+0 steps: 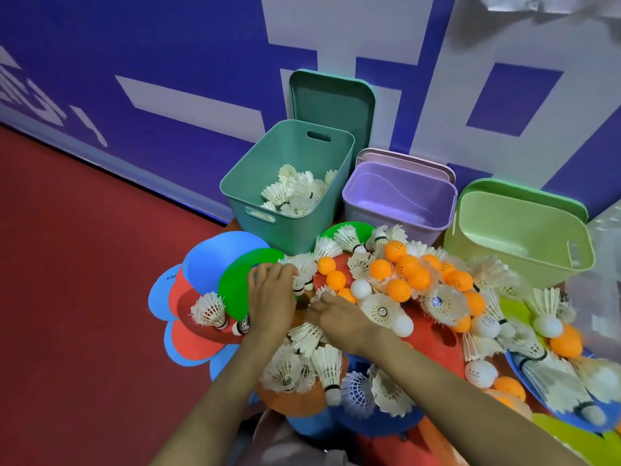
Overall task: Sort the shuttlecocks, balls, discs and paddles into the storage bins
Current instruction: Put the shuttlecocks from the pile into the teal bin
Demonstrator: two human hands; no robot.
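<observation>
Left hand (272,297) grips shuttlecock (303,271), right hand (336,316) pinches second shuttlecock (324,293); teal bin (258,230) lies straight beyond both, left hand nearer.

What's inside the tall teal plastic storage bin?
The teal bin holds a pile of white feather shuttlecocks; its near wall hides the front of the floor.

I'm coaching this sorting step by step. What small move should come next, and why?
Probably lift the shuttlecock the left hand grips and drop it in the teal bin: that bin alone already holds shuttlecocks, and it stands just beyond the hand.
</observation>
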